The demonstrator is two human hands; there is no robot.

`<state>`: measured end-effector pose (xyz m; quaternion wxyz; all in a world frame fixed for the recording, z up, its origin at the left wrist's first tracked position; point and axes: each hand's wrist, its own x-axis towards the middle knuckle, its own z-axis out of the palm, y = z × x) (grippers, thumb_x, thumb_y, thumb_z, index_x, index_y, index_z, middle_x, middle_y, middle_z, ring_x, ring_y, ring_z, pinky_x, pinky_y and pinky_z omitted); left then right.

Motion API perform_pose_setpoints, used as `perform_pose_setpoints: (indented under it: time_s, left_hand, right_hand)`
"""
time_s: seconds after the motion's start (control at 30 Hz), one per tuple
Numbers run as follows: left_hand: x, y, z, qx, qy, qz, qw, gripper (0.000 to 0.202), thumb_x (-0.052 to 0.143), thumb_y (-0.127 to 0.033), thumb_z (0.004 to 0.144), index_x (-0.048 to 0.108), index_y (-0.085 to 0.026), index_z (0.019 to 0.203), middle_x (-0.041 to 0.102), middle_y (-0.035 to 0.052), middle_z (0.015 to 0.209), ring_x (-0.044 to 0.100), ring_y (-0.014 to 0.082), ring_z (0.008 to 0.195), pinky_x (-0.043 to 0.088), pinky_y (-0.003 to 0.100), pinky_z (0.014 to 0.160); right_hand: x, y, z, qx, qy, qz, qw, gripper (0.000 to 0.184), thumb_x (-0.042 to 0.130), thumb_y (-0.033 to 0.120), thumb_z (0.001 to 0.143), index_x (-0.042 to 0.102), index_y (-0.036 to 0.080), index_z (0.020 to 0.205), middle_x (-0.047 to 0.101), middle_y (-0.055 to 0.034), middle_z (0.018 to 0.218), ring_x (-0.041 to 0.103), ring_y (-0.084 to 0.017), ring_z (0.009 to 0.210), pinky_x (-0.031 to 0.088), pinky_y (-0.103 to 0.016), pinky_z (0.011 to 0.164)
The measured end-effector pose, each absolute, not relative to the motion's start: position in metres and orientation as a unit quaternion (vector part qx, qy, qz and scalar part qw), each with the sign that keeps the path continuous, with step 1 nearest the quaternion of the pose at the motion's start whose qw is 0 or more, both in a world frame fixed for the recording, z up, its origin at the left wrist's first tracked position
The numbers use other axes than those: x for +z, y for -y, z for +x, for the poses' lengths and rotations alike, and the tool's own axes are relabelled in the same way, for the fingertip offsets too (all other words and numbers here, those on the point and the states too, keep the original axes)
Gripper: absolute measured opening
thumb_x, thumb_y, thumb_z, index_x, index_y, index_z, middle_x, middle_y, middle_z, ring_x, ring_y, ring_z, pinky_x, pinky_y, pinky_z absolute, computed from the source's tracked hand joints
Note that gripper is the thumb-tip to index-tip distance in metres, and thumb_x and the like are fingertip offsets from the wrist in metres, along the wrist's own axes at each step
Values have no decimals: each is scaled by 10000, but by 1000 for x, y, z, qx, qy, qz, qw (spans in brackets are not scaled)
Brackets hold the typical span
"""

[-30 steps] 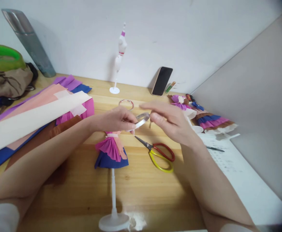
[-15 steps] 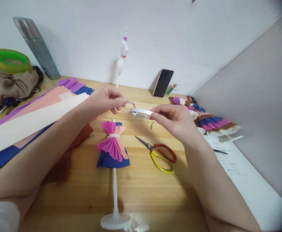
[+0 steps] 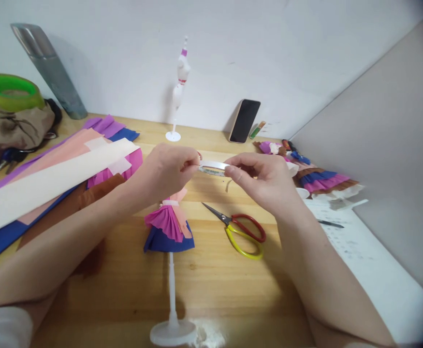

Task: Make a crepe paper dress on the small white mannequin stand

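Both bare hands met over the middle of a pale wooden table, holding a narrow white tape roll, a thin ring with printing inside its band. The left hand had its grip pinched closed at the roll's nine o'clock edge, on rim or loose end I couldn't tell; the right hand pinched the three o'clock edge between thumb and fingers. The step in hand looked like handling tape; I judged the next move called for a fine, steady pinch and little squeezing. From the roll, scissors with smooth red and yellow loops lay open at five o'clock. At seven, a pleated magenta-and-blue doll dress flared on a slim white stand. At nine lay flat, papery sheets, a long cream strip uppermost.
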<state>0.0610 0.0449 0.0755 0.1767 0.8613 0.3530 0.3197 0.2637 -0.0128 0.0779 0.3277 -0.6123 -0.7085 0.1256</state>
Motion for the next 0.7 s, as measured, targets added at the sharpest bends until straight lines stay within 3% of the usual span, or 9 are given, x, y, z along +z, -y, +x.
perform_pose_setpoints:
  time_s: [0.07,0.17,0.3,0.43,0.57,0.7]
  left_hand:
    - [78,-50,59,316,-353,846,244,139,564,-105,742,597,-147,614,544,-43,542,439,64,513,321,203,503]
    - [82,-57,54,296,-348,792,406,124,603,-172,767,596,-134,650,682,26,792,579,74,571,441,200,535]
    - [80,-65,48,264,-269,726,575,141,665,-221,776,605,-135,681,711,97,1011,690,148,802,548,260,685]
    - [74,-72,43,235,-208,706,635,152,727,-232,764,629,-146,685,734,89,1016,692,180,922,536,294,812]
    - [72,-76,39,232,-185,688,662,154,728,-209,780,631,-150,675,753,90,891,693,198,978,504,332,932]
    - [71,-78,37,255,-176,651,693,166,741,-230,778,639,-142,681,754,136,994,702,241,1019,505,372,963]
  right_hand:
    - [78,12,265,141,704,-611,334,184,569,314,814,712,204,776,590,-9,591,470,-144,527,323,-278,491]
    - [78,9,269,184,698,-595,354,185,588,328,804,713,193,788,557,2,574,447,-130,511,308,-270,475]
    - [76,2,273,220,705,-551,389,189,601,324,795,710,173,764,531,16,568,409,-104,501,285,-255,466]
    - [74,-2,276,233,712,-519,411,186,637,326,786,731,166,797,569,12,592,436,-108,535,310,-254,490]
    - [71,-3,281,274,708,-492,426,202,683,381,782,754,196,821,607,9,623,477,-118,562,373,-262,528]
    - [65,-8,287,348,669,-453,475,295,701,495,774,779,218,839,627,-2,622,511,-133,576,421,-283,557]
